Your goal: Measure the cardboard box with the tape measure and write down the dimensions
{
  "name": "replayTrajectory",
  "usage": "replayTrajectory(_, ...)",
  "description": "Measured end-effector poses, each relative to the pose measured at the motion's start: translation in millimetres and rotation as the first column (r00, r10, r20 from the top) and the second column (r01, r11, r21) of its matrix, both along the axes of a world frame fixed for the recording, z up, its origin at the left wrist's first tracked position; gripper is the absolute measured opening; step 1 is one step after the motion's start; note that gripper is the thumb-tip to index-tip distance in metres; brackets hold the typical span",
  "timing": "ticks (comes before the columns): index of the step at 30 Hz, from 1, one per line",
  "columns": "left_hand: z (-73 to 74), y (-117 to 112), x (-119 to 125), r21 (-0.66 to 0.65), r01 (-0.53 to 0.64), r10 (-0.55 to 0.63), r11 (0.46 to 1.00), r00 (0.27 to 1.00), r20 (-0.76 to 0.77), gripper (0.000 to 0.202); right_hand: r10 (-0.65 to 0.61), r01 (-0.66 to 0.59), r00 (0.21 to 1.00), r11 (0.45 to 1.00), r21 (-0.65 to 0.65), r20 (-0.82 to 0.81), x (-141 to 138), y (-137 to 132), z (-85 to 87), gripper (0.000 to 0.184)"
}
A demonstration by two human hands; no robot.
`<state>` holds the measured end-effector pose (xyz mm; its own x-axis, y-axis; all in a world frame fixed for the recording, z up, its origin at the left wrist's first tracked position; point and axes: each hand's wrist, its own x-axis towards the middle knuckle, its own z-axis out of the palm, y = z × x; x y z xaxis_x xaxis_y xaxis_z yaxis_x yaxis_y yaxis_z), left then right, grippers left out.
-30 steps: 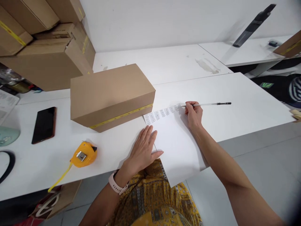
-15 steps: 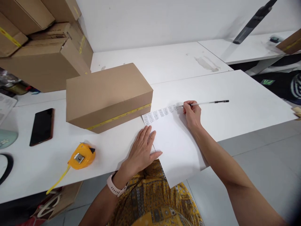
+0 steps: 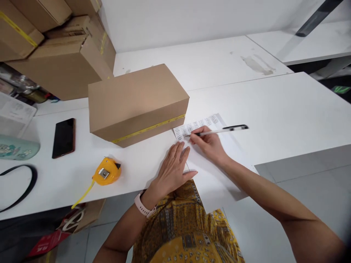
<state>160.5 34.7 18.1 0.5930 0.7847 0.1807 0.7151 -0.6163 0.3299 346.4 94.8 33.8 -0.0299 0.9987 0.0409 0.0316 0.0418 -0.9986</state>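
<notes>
A white sheet of paper point(image 3: 211, 182) lies at the table's front edge, its lower end hanging over. Rows of small handwritten marks run along its top. My right hand point(image 3: 210, 146) is closed around a clear pen with a black cap point(image 3: 227, 129), its tip at the left part of the writing. My left hand point(image 3: 175, 166) lies flat with fingers stretched out, across the paper's left edge and the table. A closed cardboard box point(image 3: 138, 104) with a yellow measuring tape strip along its side stands just beyond the paper's upper left corner.
An orange tape measure point(image 3: 106, 171) with its yellow end pulled out lies left of my left hand. Farther left are a phone point(image 3: 64, 138), a light green bottle point(image 3: 19, 147) and a black strap point(image 3: 31, 182). Cardboard boxes point(image 3: 68, 65) are stacked at the back left.
My right hand has moved the pen leftward, from the right end of the writing to its left part. My left hand stays on the paper's edge. The view has shifted slightly.
</notes>
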Motion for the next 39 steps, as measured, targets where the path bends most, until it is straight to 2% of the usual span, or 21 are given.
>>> replayTrajectory(2,-0.9,-0.8,0.8,-0.006,-0.021,0.021,1.000,0.999,0.031,0.079,0.090,-0.088,0.996,0.994,-0.065,0.018,-17.3,-1.1,-4.0,0.031)
replayTrajectory(5,-3.2,-0.9,0.6,-0.004,-0.037,0.038,0.999,0.994,0.098,0.078,0.025,-0.020,0.991,0.999,-0.042,0.132,-27.3,5.5,-9.0,0.029)
replayTrajectory(9,-5.3,-1.3,-1.3,0.034,-0.066,0.061,0.997,0.990,0.124,0.056,-0.026,0.017,0.970,0.999,0.041,0.240,-25.2,10.1,-9.8,0.018)
replayTrajectory(14,-5.1,-5.0,-1.6,0.090,-0.113,0.107,0.990,0.992,0.068,0.049,-0.036,0.026,0.977,0.998,0.049,0.208,-25.4,6.4,-10.4,0.025)
replayTrajectory(18,-2.6,-6.9,-0.6,0.116,-0.139,0.136,0.983,0.990,0.037,0.049,-0.041,0.024,0.964,0.997,0.067,0.261,-27.6,5.3,-10.8,0.031)
replayTrajectory(39,1.8,-4.7,-1.7,0.111,-0.125,0.120,0.986,0.992,0.048,0.047,-0.003,-0.032,0.955,0.993,0.110,0.297,-28.7,6.3,-14.8,0.029)
